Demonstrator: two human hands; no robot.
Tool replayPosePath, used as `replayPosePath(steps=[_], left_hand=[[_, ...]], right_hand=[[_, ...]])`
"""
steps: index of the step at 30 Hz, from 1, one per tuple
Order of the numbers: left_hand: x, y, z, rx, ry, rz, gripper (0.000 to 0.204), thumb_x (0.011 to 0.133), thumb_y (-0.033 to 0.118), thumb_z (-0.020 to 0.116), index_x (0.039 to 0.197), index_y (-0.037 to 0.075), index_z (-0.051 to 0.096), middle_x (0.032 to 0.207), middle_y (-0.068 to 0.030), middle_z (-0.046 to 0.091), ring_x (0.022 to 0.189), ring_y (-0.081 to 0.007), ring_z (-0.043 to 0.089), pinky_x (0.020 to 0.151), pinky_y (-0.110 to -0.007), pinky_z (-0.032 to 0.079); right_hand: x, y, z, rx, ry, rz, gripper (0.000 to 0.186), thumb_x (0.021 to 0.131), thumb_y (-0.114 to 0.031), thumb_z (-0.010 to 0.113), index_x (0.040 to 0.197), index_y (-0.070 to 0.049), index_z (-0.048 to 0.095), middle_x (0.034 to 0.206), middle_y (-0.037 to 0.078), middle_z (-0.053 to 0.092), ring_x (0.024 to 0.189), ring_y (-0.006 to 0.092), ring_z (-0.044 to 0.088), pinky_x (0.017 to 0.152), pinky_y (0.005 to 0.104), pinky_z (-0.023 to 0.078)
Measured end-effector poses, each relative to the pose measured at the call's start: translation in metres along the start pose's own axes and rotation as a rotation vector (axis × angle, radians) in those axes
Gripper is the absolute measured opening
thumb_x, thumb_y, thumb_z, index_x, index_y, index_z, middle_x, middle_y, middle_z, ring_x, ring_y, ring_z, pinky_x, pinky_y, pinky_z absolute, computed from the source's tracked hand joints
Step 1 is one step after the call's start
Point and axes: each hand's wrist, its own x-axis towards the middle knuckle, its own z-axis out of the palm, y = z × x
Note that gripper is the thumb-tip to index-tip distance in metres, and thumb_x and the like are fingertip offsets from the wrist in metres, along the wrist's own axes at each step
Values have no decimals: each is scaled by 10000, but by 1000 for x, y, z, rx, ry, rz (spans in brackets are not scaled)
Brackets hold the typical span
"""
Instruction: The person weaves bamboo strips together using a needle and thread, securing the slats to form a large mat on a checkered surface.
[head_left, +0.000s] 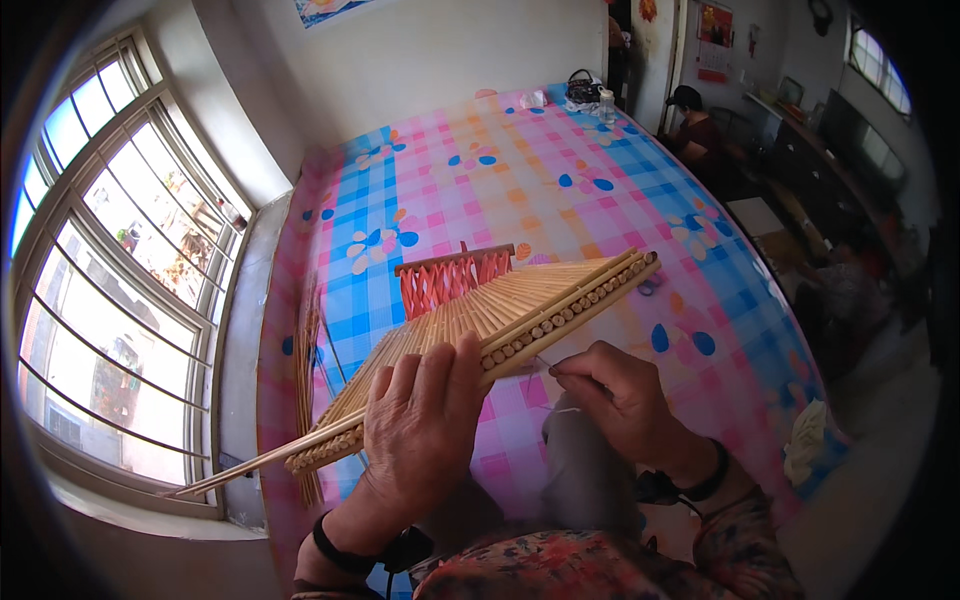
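A fan-shaped panel of pale straw stalks (pixel 450 325) lies tilted across my lap, its cut stalk ends lined up along the near edge between long rods. My left hand (pixel 420 415) is closed over this near edge, fingers on top. Beside the edge, to the right, my right hand (pixel 615 395) is closed in a pinch on a thin thread (pixel 543 360) that runs to the panel's underside. Whether it also holds a needle is too small to tell. At the panel's far side, red strips (pixel 455 283) crisscross below a brown wooden bar (pixel 455 257).
A checked, flowered sheet (pixel 520 190) covers the broad surface ahead. Loose thin stalks (pixel 308 390) lie at the left, near a barred window (pixel 130 250). A black bag (pixel 580 87) and a clear bottle (pixel 607 105) stand at the far edge. A person (pixel 690 125) sits at the right.
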Motion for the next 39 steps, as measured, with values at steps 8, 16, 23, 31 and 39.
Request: replayPosePath(steps=[8, 16, 23, 31, 39], left_hand=[[-23, 20, 9, -22, -14, -6, 505, 758, 103, 739, 1233, 21, 588, 998, -93, 583, 835, -282, 582, 739, -421, 468], [-21, 16, 9, 82, 18, 107, 463, 855, 161, 661, 1266, -26, 560, 984, -92, 546, 804, -225, 549, 668, -377, 422], [-21, 14, 8, 61, 22, 102, 466, 852, 155, 665, 1269, -25, 558, 990, -88, 547, 820, -220, 557, 671, -380, 422], [-21, 21, 6, 24, -27, 12, 537, 755, 77, 736, 1263, 9, 575, 1023, -96, 579, 861, -283, 582, 757, -423, 470], [-21, 11, 9, 91, 16, 111, 461, 865, 166, 649, 1270, -33, 556, 991, -89, 536, 806, -217, 537, 670, -374, 415]], right_hand=[[-34, 5, 6, 112, 28, 37, 148, 953, -20, 588, 1076, 16, 662, 827, 75, 654, 700, 107, 608, 599, 262, 462], [-40, -3, 6, 456, -52, 493, 188, 898, -72, 687, 1069, 0, 657, 671, 97, 593, 596, 169, 611, 530, 292, 462], [-30, -2, -13, -269, 26, -30, 181, 879, -67, 699, 1059, -65, 695, 773, 119, 647, 614, 231, 638, 535, 322, 491], [-35, 4, -1, 5, 59, 12, 285, 864, -15, 681, 1144, -71, 668, 817, 135, 652, 676, 298, 651, 603, 355, 525], [-32, -9, -7, -92, -4, 78, 319, 863, 37, 642, 1165, -64, 651, 839, 149, 639, 733, 303, 654, 629, 376, 522]])
